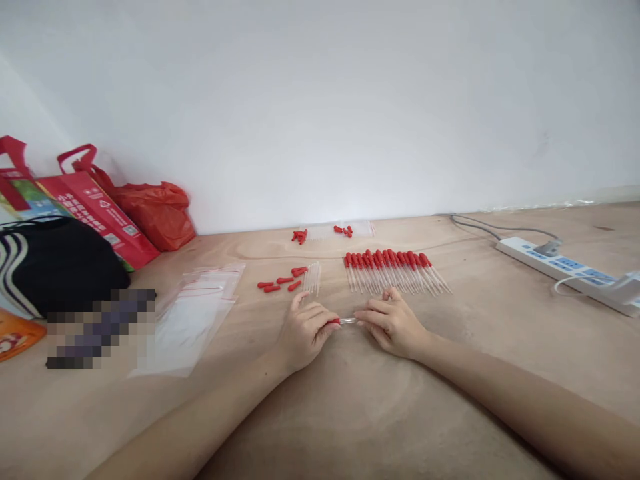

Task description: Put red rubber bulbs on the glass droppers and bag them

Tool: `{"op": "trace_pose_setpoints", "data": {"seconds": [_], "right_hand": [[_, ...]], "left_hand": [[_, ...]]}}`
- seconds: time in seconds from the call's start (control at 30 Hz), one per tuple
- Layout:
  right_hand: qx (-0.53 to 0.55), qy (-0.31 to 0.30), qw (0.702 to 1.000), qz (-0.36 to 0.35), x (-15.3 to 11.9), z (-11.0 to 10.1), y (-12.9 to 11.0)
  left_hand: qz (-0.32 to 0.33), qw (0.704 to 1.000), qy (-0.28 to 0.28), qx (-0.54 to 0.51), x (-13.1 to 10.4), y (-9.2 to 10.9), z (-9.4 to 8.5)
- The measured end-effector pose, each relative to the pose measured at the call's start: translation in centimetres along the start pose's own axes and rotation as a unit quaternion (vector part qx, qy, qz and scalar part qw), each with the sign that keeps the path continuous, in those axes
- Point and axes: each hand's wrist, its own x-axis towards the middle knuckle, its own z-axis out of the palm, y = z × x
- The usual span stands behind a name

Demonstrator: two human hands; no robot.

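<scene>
Between my two hands lies a clear glass dropper tube (pixel 347 321), held level just above the wooden table. My left hand (pixel 309 328) is closed around a red rubber bulb (pixel 335 321) at the tube's left end. The fingers of my right hand (pixel 393 323) pinch the tube's other end, and its tip is hidden in them. Beyond my right hand is a row of several droppers with red bulbs (pixel 387 260), side by side. Past my left hand lie loose red bulbs (pixel 285 280) and a small group of bare glass tubes (pixel 313 278).
Clear zip bags (pixel 190 320) lie at the left. Behind them stand a black drawstring bag (pixel 65 267), a red paper bag (pixel 103 213) and a red plastic bag (pixel 155 213). More red bulbs (pixel 300 236) lie near the wall. A white power strip (pixel 565 270) with cables is at the right.
</scene>
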Motion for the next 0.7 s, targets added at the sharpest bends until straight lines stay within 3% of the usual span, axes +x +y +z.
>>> {"op": "trace_pose_setpoints", "data": {"seconds": [0.37,0.7], "right_hand": [[-0.086,0.0,0.995,-0.051,0.2,0.39,-0.21],[-0.03,-0.024,0.999,-0.024,0.26,0.59,-0.89]], "left_hand": [[0.032,0.999,-0.011,0.022,-0.1,0.19,-0.02],[0.051,0.998,-0.019,0.006,-0.11,0.38,0.12]]}}
